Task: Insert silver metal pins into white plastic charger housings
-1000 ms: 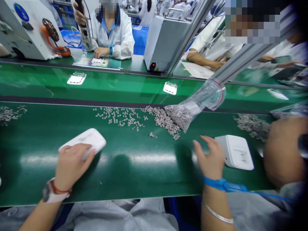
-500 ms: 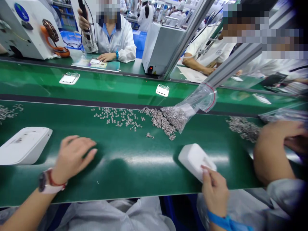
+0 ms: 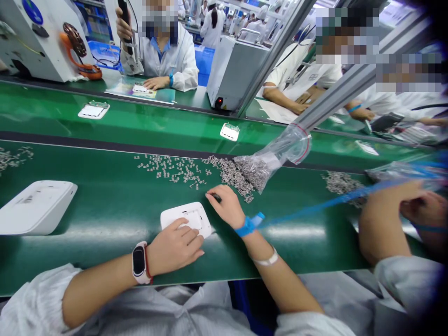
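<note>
My left hand lies over the near edge of a white plastic housing, its bent fingers on top and covering part of it. The housing lies on the green work surface with a recessed side facing up. My right hand is just beyond it, thumb and fingers pinched together low over the surface. Whatever is between those fingertips is too small to make out. Beside them lie scattered small metal clips and a denser heap of them, spilling from a clear plastic bag.
At left stands another white housing. A green conveyor carries white boards. At right, a co-worker's arm reaches over more metal parts. A blue wrist strap cord stretches from my right wrist.
My right hand has brought the housing leftward, let it go and moved to the metal clips. My left hand has moved right onto the housing. The boards on the conveyor have shifted left.
</note>
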`<state>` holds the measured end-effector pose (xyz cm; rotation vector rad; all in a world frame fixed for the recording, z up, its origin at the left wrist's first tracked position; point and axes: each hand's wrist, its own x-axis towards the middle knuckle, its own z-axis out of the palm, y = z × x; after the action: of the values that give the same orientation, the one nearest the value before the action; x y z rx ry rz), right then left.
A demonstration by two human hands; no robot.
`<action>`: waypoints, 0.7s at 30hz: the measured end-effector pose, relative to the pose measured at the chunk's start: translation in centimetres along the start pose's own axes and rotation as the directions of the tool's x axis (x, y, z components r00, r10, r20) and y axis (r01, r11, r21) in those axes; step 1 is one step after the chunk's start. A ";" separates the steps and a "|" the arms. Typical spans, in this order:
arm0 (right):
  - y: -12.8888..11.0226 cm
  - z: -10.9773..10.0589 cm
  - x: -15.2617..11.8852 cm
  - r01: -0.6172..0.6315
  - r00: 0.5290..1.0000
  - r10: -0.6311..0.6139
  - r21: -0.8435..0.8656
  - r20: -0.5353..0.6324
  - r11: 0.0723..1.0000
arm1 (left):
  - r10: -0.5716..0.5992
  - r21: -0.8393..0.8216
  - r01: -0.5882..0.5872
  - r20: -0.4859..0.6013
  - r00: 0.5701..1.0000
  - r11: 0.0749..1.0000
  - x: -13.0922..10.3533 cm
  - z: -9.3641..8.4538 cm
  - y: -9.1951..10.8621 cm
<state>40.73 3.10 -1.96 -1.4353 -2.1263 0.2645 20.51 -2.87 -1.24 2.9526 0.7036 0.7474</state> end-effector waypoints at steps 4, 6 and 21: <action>1.0 3.0 3.9 -0.034 0.998 0.041 -0.160 0.044 0.986 | 0.137 -0.067 -0.136 0.009 0.991 0.988 0.0 -0.4 -2.0; 1.1 3.8 4.6 -0.023 0.998 0.032 -0.178 0.047 0.984 | 0.149 -0.093 -0.148 0.011 0.989 0.985 0.0 -0.4 -2.5; -3.1 0.0 -1.1 -0.026 0.988 -0.051 0.489 0.145 0.872 | -0.329 -0.236 0.289 -0.152 0.932 0.928 0.7 -1.9 -2.6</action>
<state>38.61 0.81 -0.91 -1.1247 -1.9852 0.8693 19.09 -0.42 0.40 2.5190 1.0061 1.0081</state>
